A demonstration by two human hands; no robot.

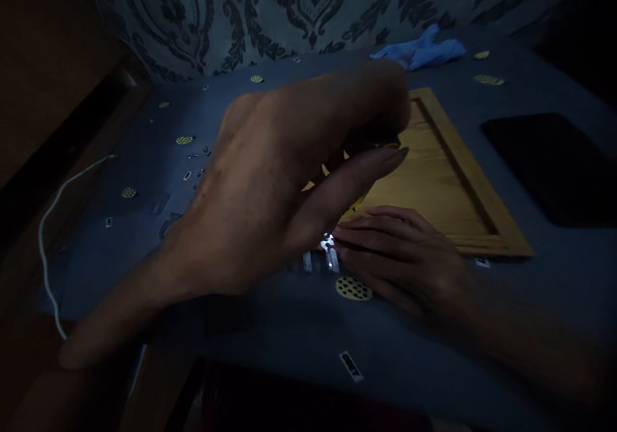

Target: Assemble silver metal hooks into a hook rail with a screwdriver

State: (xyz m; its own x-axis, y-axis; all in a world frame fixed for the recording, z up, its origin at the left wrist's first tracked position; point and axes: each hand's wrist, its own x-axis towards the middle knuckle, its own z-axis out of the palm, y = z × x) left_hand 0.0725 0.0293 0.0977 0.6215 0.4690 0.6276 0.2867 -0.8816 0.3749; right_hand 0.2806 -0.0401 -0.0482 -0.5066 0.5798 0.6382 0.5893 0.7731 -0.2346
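Observation:
My left hand (260,181) is large in the foreground, its fingers curled around a yellow and black tool (354,207) that the hand mostly hides. Below it, white light falls on a metal hinge (330,252) at the near left edge of a framed wooden cabinet door (475,194), which lies flat. My right hand (405,255) rests low over that edge, fingers stretched left and close together, their tips on the hinge. Its thumb is hard to make out. Whether the tool touches the hinge is hidden by my left hand.
Several small screws (206,150) lie scattered left of my left hand. A dark flat slab (549,165) is on the right, a crumpled blue cloth (421,49) by the wall. A white cable (44,239) runs along the left edge of the patterned tablecloth (289,342). The light is dim.

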